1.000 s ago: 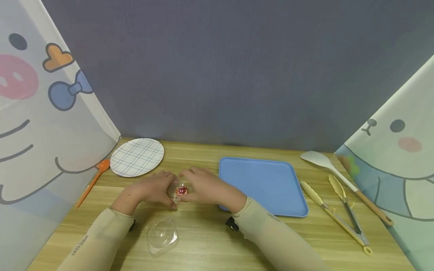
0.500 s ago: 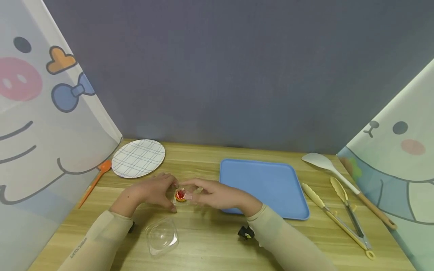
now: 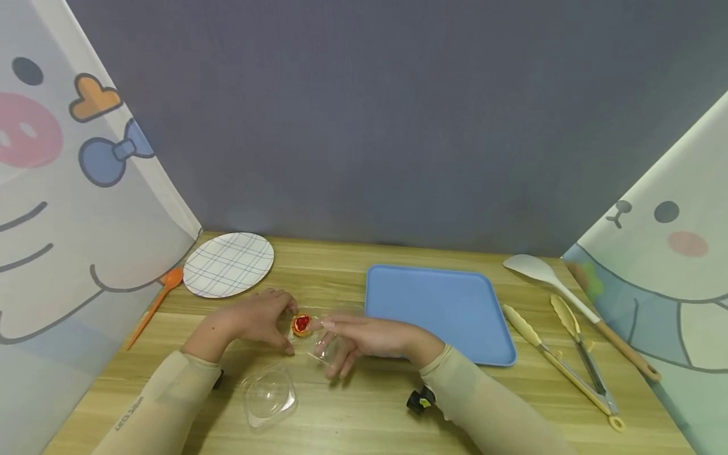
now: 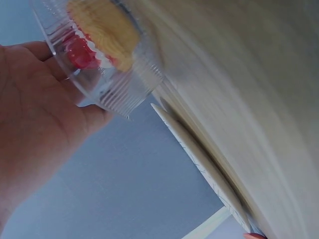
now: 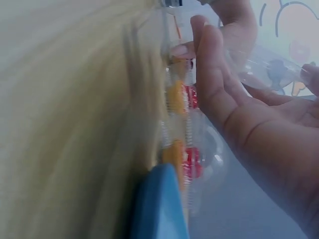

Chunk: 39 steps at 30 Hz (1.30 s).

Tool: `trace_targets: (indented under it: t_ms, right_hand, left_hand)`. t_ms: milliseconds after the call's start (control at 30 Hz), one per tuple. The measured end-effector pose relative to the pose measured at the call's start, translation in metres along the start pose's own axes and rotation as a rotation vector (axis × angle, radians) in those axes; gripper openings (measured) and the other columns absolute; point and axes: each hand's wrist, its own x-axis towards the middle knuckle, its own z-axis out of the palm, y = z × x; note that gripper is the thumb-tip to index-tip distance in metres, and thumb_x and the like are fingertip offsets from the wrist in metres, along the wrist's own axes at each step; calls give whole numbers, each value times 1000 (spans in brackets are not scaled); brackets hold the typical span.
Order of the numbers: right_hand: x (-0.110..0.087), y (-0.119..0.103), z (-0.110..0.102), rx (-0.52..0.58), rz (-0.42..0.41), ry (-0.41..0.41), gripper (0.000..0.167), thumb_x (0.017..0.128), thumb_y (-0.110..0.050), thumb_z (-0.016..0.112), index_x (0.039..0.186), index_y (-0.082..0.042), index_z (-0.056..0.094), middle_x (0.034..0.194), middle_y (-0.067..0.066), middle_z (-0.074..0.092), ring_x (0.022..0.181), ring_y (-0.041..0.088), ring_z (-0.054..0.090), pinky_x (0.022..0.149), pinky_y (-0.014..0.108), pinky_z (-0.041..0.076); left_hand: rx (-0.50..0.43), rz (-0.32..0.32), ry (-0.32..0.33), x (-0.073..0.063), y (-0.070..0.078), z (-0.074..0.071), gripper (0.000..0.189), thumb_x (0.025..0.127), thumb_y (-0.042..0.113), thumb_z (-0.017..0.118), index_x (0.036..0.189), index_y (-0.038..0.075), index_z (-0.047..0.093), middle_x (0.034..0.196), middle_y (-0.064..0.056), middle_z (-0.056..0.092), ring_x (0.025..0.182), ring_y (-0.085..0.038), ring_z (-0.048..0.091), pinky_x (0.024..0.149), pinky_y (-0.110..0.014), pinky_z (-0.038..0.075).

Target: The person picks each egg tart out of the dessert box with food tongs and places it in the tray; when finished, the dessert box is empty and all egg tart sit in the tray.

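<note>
Nearest me, between the 2 pale sleeves (image 3: 156, 398), an empty clear plastic piece (image 3: 269, 397) lies on the bench (image 3: 352, 433). Off to the right rest yellow-tipped tongs (image 3: 591, 366), arms spread.

The right hand (image 3: 370, 338) pinches a clear lid (image 5: 271, 77) between thumb and fingers. Just past it, the left hand (image 3: 258, 316) grips the end of a clear container (image 4: 122, 97), thumb on the near side, fingers on the far. Inside sits a red-topped tart (image 3: 301, 325), uncovered, between the 2 hands. Seen low from the right wrist, at least 2 tarts stand in line beyond the tray's edge.

Farther out, an orange spoon (image 3: 153, 311) leans leftward, a blue tray (image 3: 440, 309) lies behind the right hand, and a white spoon with a wooden handle (image 3: 577, 304) slants beyond the tongs. Farthest along the bench is a checked plate (image 3: 229, 265), before a grey wall (image 3: 370, 126).
</note>
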Motion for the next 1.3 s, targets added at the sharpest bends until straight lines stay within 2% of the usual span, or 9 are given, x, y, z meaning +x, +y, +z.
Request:
trace_targets:
  t_ms: [200,333,500,633,700,767,867,1100,1300]
  right_hand:
    - [1,11,2,52,34,-55,62,117,-46,32,165,-7,32,150,29,57,111,57,72,90,54,66]
    - [2,18,3,92,64,-60,64,115,-49,36,164,-7,35,147,26,60,109,52,75,88,50,67]
    - [4,23,4,74,75,-34,55,115,-39,45,160,-8,39,140,16,65,104,47,78,84,45,67]
    - [5,25,9,-19,84,21,45,113,-31,54,152,-8,49,118,21,77,91,38,81,76,39,68]
    - [4,24,13,-96,78,55,41,112,-29,55,146,-8,55,114,20,78,83,33,81,71,38,68]
    - [4,23,16,-170,69,85,37,112,-28,56,142,-8,59,116,19,77,76,29,81,68,38,68]
    - [2,20,21,-243,61,132,32,112,-25,57,139,-9,61,131,10,70,71,24,79,65,38,67]
    - [-1,15,24,-315,80,183,34,111,-23,58,142,-10,60,125,3,69,71,19,76,63,32,65]
    - [-4,12,24,-384,83,211,36,109,-26,60,142,-11,60,128,6,70,67,16,74,60,31,64]
  left_hand:
    - [0,-7,-3,-1,2,-3,76,69,54,94,126,15,65,123,3,65,123,-23,58,110,-55,50]
    - [-9,-10,-4,-2,2,-5,76,69,54,93,127,15,64,123,3,65,121,-22,58,108,-51,51]
    - [-22,-13,3,-4,-1,-7,77,67,53,94,127,15,64,123,2,65,120,-21,58,104,-47,53]
    - [-34,-21,1,-3,-2,-7,75,67,52,94,126,16,65,122,2,65,120,-21,57,105,-47,52]
    - [-36,-23,-3,-3,-2,-6,75,68,53,94,126,16,65,123,3,64,121,-21,57,105,-49,51]
    - [-33,-22,-3,-3,-2,-5,74,68,53,94,126,17,64,123,3,64,122,-22,56,106,-49,51]
    - [-24,-19,2,-2,-1,-5,74,68,53,93,125,17,65,122,4,64,122,-22,56,106,-49,51]
    - [-23,-12,-1,0,0,-6,73,68,52,93,125,16,64,122,3,64,121,-21,56,106,-49,51]
    - [-18,-4,-5,2,0,-5,74,68,52,93,125,16,64,122,3,64,120,-21,56,105,-48,51]
